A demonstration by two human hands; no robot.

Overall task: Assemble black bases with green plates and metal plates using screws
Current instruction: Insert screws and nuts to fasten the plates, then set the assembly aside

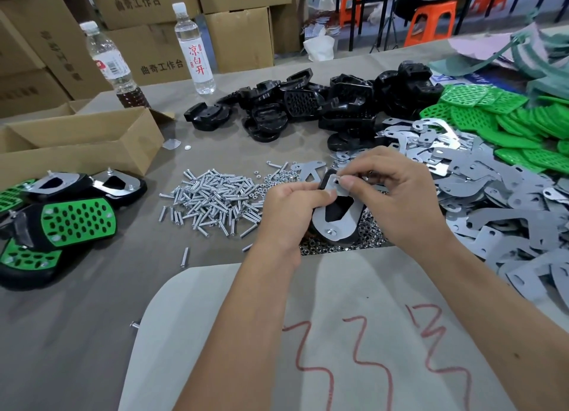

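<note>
Gripping a black base topped with a metal plate, the left hand steadies it over a heap of nuts while the right hand pinches at the plate's far end. Screws crowd the left, loose plates the right; bare table lies near-left. What the open cardboard box contains cannot be seen
</note>
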